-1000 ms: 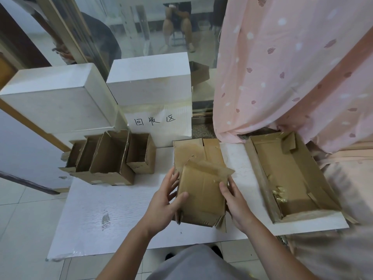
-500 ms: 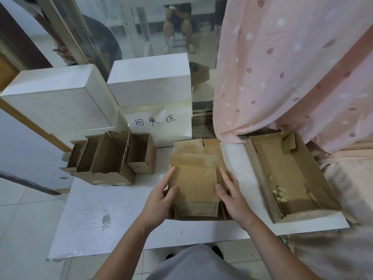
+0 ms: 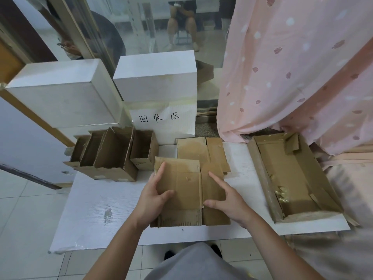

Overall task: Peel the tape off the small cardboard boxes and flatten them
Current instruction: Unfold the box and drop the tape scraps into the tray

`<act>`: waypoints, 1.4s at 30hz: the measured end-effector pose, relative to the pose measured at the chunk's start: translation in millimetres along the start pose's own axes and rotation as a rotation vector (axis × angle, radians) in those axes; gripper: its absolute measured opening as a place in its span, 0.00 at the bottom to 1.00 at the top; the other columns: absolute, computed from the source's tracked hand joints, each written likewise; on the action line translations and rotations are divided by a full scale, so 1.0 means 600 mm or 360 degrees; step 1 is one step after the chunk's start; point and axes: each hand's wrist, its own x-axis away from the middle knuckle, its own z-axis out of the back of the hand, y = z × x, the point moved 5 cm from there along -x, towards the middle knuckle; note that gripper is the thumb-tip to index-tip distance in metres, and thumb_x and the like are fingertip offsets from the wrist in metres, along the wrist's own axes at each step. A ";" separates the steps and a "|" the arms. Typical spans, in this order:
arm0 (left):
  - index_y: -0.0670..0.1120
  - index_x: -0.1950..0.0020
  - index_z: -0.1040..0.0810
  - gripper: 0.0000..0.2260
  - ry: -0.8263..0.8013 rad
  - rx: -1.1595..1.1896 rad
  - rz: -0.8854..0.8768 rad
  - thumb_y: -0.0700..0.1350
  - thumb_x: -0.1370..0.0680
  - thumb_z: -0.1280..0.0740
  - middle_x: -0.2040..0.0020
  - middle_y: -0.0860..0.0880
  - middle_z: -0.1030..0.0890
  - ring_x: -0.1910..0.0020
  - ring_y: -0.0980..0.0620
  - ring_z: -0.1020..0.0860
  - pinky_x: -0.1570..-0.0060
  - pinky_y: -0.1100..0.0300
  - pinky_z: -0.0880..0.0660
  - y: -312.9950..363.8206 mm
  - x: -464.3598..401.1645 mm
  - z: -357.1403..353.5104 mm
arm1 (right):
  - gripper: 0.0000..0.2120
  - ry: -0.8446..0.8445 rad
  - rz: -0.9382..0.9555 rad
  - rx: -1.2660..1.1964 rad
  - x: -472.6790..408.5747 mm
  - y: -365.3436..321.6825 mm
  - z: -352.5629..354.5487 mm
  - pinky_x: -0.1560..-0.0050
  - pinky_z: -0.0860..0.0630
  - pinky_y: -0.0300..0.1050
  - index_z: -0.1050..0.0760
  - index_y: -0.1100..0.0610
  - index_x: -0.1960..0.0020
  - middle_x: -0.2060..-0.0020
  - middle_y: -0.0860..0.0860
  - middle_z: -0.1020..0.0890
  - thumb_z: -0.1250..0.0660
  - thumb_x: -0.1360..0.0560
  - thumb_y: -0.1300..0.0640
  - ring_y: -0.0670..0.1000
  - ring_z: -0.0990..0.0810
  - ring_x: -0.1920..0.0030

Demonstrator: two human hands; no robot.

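Observation:
A flattened brown cardboard box (image 3: pixel 186 184) lies on the white table (image 3: pixel 96 209) in front of me. My left hand (image 3: pixel 154 196) rests on its left edge, fingers straight along the side and thumb laid across the top. On its right part my right hand (image 3: pixel 226 198) presses down with straight fingers. Behind it lies another flattened box (image 3: pixel 198 149). Several small open cardboard boxes (image 3: pixel 113 156) stand in a row at the table's back left.
A large open cardboard tray (image 3: pixel 262 164) with bits of clear tape (image 3: pixel 281 194) inside sits at the right. Two white boxes (image 3: pixel 155 75) and a handwritten paper sign (image 3: pixel 161 118) stand behind. A pink curtain (image 3: pixel 292 67) hangs at the right. People are behind the glass.
The box I held half-raised and bulging has been laid down and pressed flat on the table. Both hands have moved from its sides onto its top.

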 end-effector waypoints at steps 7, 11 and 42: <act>0.64 0.18 0.42 0.37 0.0000 -0.0025 0.0111 0.40 0.19 0.29 0.27 0.58 0.33 0.32 0.62 0.30 0.28 0.53 0.29 -0.048 0.015 0.024 | 0.53 -0.0176 -0.0084 0.0215 -0.015 -0.023 -0.022 0.24 0.37 0.43 0.48 0.30 0.22 0.22 0.39 0.40 0.17 0.33 0.50 0.42 0.40 0.24; 0.63 0.17 0.50 0.38 -0.0107 -0.0205 0.0139 0.44 0.17 0.31 0.30 0.57 0.37 0.36 0.62 0.31 0.30 0.51 0.29 -0.068 0.009 0.038 | 0.54 -0.0124 -0.0063 0.0354 -0.025 -0.030 -0.046 0.22 0.41 0.47 0.50 0.31 0.21 0.22 0.41 0.39 0.18 0.33 0.49 0.43 0.40 0.23; 0.58 0.19 0.71 0.68 -0.0543 -0.1208 0.0274 0.49 0.34 0.16 0.26 0.49 0.49 0.44 0.41 0.25 0.51 0.53 0.22 -0.063 -0.281 -0.128 | 0.51 0.0025 -0.0441 0.1247 -0.272 0.040 0.156 0.36 0.26 0.55 0.66 0.31 0.22 0.21 0.63 0.46 0.27 0.24 0.45 0.63 0.25 0.32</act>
